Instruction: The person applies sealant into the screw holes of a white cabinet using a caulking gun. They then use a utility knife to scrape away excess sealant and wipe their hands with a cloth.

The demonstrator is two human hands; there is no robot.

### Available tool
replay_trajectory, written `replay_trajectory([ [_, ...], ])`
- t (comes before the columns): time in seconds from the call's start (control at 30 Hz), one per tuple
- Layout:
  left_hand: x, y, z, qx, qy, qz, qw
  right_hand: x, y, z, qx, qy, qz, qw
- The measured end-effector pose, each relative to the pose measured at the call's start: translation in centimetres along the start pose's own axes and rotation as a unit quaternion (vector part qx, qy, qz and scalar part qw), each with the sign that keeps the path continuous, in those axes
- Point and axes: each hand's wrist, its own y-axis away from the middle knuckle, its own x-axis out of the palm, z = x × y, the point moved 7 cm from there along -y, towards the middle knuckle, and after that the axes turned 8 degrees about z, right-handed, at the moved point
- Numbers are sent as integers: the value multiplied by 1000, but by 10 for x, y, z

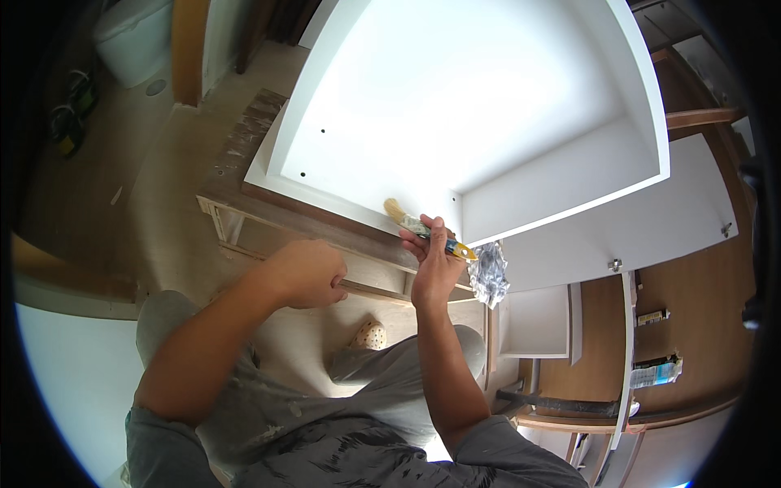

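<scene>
My right hand [438, 265] grips a paintbrush [416, 227] with a yellow-tipped, paint-smeared handle. Its pale bristles point up and left, close to the front edge of a white open cabinet box [360, 215]. Whether the bristles touch the box cannot be told. My left hand [314, 273] is curled into a fist in front of the bench, with nothing visible in it. Crumpled aluminium foil [488, 273] is just right of my right hand, below the box's near corner. Small dark holes dot the inside of the box.
The box rests on a worn wooden bench [235, 161]. A white door panel [610, 226] with metal hinges lies to the right, near a small white box [537, 323] and tubes [656, 372] on a brown board [689, 293]. Far left are a toilet [134, 43] and dark green footwear [67, 131].
</scene>
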Motion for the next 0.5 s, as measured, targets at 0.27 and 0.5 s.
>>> replay_trajectory([
  [0.27,28,-10,2,33,-19,14,999,27,2,17,-43,-43,42,997],
  [0.5,26,-12,3,25,-18,23,999,35,-6,-1,22,4,13,1000],
])
